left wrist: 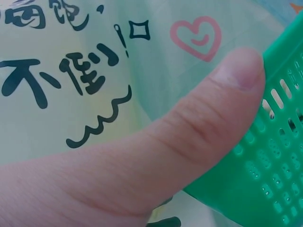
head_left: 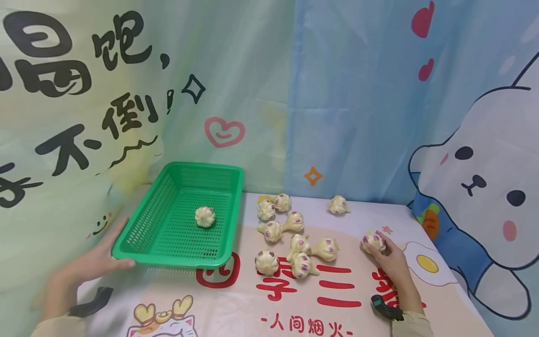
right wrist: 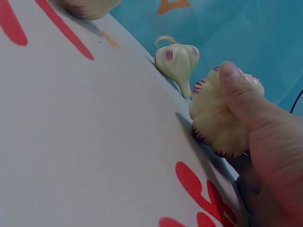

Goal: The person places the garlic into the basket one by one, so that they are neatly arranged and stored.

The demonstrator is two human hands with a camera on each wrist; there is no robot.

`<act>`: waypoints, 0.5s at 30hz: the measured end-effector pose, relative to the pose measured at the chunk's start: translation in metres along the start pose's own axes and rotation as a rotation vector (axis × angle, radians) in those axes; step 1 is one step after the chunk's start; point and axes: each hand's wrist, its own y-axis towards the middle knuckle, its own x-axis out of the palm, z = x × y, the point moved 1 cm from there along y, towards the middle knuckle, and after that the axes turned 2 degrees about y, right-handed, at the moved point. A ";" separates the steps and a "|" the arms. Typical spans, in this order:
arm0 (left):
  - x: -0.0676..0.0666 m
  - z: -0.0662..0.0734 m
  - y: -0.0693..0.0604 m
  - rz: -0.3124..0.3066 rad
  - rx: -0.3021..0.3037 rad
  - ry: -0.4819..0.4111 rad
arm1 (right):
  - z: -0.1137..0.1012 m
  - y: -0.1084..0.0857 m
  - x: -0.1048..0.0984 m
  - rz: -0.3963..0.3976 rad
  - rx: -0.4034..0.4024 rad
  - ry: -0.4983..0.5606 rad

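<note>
On the right, my right hand (head_left: 392, 258) grips a garlic bulb (head_left: 373, 242), with the thumb laid across it in the right wrist view. That bulb (right wrist: 220, 118) is cream with purple streaks. Against the near left corner of a green plastic basket (head_left: 177, 260) rests my left hand (head_left: 103, 260), fingers along the left side and thumb at the front. The left thumb (left wrist: 203, 113) looks straight in the left wrist view; the other fingers are hidden there. One garlic bulb (head_left: 205, 216) lies inside the basket.
Several garlic bulbs (head_left: 301, 265) are grouped right of the basket. A separate bulb (head_left: 338, 205) lies near the table's back edge. The printed tablecloth (head_left: 236, 313) meets a hanging curtain (head_left: 349, 93) behind.
</note>
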 end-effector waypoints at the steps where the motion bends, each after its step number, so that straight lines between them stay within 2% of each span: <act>1: 0.000 0.001 0.000 -0.001 0.003 -0.004 | 0.000 -0.001 0.000 -0.003 0.000 0.001; 5: 0.000 0.003 0.002 0.002 0.000 0.004 | 0.001 -0.002 0.000 0.003 -0.010 0.004; 10: 0.001 0.006 0.004 0.004 0.038 -0.007 | 0.003 -0.003 0.000 0.005 -0.037 0.014; 15: 0.001 0.007 0.001 -0.001 0.025 -0.015 | 0.000 -0.002 0.000 -0.005 -0.047 0.016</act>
